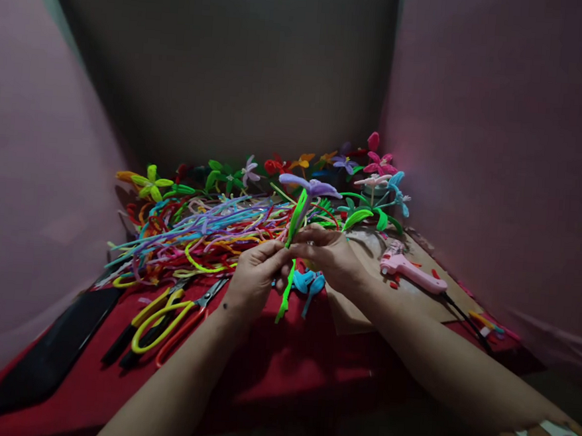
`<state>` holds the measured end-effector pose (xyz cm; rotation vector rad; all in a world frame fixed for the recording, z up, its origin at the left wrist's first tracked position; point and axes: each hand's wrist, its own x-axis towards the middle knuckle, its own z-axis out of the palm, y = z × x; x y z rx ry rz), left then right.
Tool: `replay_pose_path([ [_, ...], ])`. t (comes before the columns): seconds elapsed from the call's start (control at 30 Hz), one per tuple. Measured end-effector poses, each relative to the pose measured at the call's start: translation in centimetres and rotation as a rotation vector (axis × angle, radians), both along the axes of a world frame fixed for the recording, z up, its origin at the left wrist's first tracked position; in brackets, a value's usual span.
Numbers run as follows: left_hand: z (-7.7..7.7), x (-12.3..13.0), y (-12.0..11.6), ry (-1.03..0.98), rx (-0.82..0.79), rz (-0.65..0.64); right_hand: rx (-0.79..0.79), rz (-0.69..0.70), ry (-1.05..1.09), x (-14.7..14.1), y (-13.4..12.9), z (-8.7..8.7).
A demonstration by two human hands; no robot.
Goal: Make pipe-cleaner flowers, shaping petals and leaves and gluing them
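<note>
A purple pipe-cleaner flower (316,187) stands upright above my hands, its petals spread at the top. Bright green pipe cleaner (297,220) runs along its stem, and a green end hangs down below my fingers. My left hand (260,272) pinches the stem from the left with thumb and fingers pressed together. Just right of it and slightly higher, my right hand (328,254) has its fingers closed on the same green stem. The two hands touch or nearly touch. Behind the hanging green end lie blue looped pieces (309,282).
Loose coloured pipe cleaners (211,226) are heaped at the left. Scissors (164,319) and a black flat object (52,354) lie on the red cloth (281,363). A pink glue gun (414,273) rests on brown board (358,316). Finished flowers (379,164) line the back.
</note>
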<state>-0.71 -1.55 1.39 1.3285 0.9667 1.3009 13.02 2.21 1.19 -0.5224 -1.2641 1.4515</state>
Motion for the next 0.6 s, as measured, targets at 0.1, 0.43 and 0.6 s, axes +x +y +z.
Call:
replay_pose_path([
  [0.1,0.0,-0.3,0.0,-0.18,-0.09,-0.17,0.002,0.09,-0.023,0.4,0.3,0.0],
  [0.43,-0.1,-0.3,-0.1,-0.121,-0.173,-0.349,-0.054,0.183,-0.011,0.6,0.3,-0.4],
  [0.6,-0.4,0.3,-0.3,0.272,0.189,0.208,-0.068,-0.027,-0.024,-0.1,0.5,-1.1],
])
